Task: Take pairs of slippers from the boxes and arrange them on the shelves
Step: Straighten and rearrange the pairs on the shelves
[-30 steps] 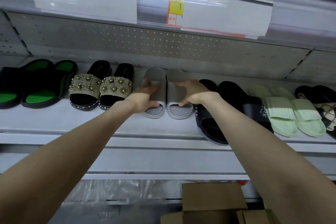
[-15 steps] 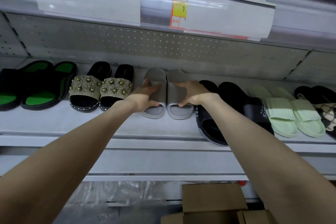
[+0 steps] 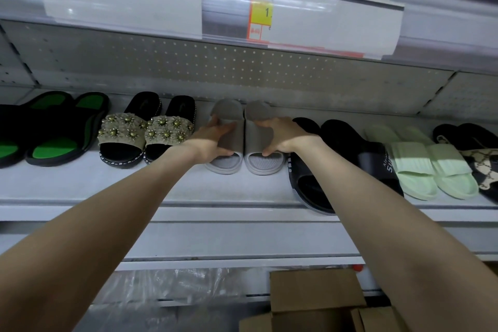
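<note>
- Grey slipper pair is being held side by side on the shelf, between the flower-studded pair on the left and the black pair on the right.
- Its left strap is being gripped by the left hand, fingers curled over it.
- Its right strap is being gripped likewise by the right hand.

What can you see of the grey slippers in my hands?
The grey slippers are a matte pair, foam or rubber by the look, each with one broad strap, a ribbed footbed at the open toe and a thick pale sole. They appear to rest flat on the shelf, close side by side, toes toward the camera. The left hand grips the left strap, the right hand the right one, thumbs at the toe openings. Flower slippers lie to their left, black slippers to their right.
</note>
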Demonstrator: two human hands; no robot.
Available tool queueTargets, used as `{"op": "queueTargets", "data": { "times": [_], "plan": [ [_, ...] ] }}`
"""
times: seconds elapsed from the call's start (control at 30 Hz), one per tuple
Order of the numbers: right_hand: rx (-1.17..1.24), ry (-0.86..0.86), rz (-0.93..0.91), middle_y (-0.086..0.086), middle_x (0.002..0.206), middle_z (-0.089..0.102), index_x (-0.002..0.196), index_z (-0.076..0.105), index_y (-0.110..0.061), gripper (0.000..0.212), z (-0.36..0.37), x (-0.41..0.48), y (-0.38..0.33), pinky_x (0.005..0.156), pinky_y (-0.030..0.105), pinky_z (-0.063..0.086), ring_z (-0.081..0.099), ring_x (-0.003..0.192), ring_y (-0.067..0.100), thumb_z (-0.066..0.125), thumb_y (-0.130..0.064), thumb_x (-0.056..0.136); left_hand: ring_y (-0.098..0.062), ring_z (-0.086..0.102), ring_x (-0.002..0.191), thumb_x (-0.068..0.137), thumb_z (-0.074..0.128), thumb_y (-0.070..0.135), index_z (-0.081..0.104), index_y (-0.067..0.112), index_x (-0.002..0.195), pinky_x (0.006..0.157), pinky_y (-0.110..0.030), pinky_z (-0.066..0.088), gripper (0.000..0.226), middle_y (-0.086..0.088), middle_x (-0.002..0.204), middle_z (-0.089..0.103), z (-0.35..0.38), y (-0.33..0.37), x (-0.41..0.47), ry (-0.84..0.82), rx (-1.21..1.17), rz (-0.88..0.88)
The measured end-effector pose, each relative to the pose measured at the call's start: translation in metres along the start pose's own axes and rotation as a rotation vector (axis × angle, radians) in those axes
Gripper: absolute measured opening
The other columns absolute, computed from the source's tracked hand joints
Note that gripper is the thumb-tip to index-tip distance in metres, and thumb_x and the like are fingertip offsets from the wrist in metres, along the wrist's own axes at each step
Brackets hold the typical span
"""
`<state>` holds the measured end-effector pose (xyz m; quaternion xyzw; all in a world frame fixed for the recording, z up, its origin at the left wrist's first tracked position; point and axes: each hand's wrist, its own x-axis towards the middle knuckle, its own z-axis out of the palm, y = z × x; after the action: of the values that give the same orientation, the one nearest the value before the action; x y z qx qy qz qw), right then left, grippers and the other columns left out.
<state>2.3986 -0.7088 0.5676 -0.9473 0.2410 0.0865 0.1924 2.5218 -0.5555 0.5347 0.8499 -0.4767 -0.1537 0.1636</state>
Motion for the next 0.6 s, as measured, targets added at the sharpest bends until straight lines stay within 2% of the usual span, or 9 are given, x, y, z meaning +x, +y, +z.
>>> {"op": "queueTargets", "data": {
  "times": [0.07,0.13,0.23,0.3,0.43,0.6],
  "plan": [
    [0.014,0.003,0.004,0.006,0.149,0.039,0.147,0.032,-0.022,0.089,-0.002,-0.002,0.0,0.105,0.027,0.033,0.039,0.134,0.026,0.08,-0.01,0.072,-0.03,0.032,0.137,0.085,0.066,0.03,0.022,0.033,0.146,0.109,-0.03,0.03,0.076,-0.008,0.158,0.001,-0.002,0.001,-0.002,-0.007,-0.009,0.005],
    [0.03,-0.006,0.018,0.006,0.149,0.039,0.146,0.033,-0.022,0.088,-0.006,-0.005,0.0,0.104,0.027,0.035,0.041,0.133,0.025,0.079,-0.009,0.073,-0.028,0.037,0.135,0.084,0.067,0.031,0.027,0.032,0.145,0.105,-0.029,0.033,0.073,-0.006,0.157,0.009,-0.007,0.003,-0.003,-0.012,-0.015,0.027],
    [0.006,-0.032,0.029,0.009,0.144,0.044,0.145,0.036,-0.02,0.084,-0.017,-0.01,0.0,0.099,0.03,0.04,0.046,0.127,0.027,0.078,-0.01,0.074,-0.026,0.047,0.126,0.081,0.068,0.039,0.047,0.023,0.135,0.097,-0.026,0.038,0.06,-0.006,0.144,0.041,-0.022,0.012,-0.004,-0.044,-0.039,0.043],
    [-0.007,-0.014,0.024,0.009,0.142,0.046,0.144,0.038,-0.017,0.082,-0.026,-0.016,0.002,0.097,0.027,0.04,0.047,0.126,0.027,0.079,-0.013,0.073,-0.025,0.051,0.121,0.078,0.067,0.046,0.054,0.016,0.126,0.095,-0.027,0.04,0.058,-0.008,0.132,0.053,-0.03,0.021,-0.004,-0.09,-0.034,0.04],
    [-0.016,0.0,0.051,0.01,0.137,0.052,0.139,0.045,-0.014,0.076,-0.048,-0.035,0.015,0.096,0.026,0.04,0.051,0.122,0.025,0.081,-0.018,0.072,-0.025,0.046,0.124,0.083,0.066,0.04,0.05,0.014,0.131,0.096,-0.027,0.035,0.057,-0.006,0.136,0.049,-0.042,0.05,-0.005,-0.091,0.095,0.056],
    [-0.042,0.019,0.06,0.005,0.131,0.058,0.134,0.052,-0.014,0.067,-0.078,-0.076,0.038,0.087,0.019,0.039,0.057,0.116,0.021,0.08,-0.021,0.074,-0.024,0.043,0.129,0.082,0.068,0.037,0.039,0.011,0.141,0.103,-0.027,0.033,0.07,-0.006,0.144,0.041,-0.05,0.106,-0.016,-0.086,0.107,0.06]
  ]
}}
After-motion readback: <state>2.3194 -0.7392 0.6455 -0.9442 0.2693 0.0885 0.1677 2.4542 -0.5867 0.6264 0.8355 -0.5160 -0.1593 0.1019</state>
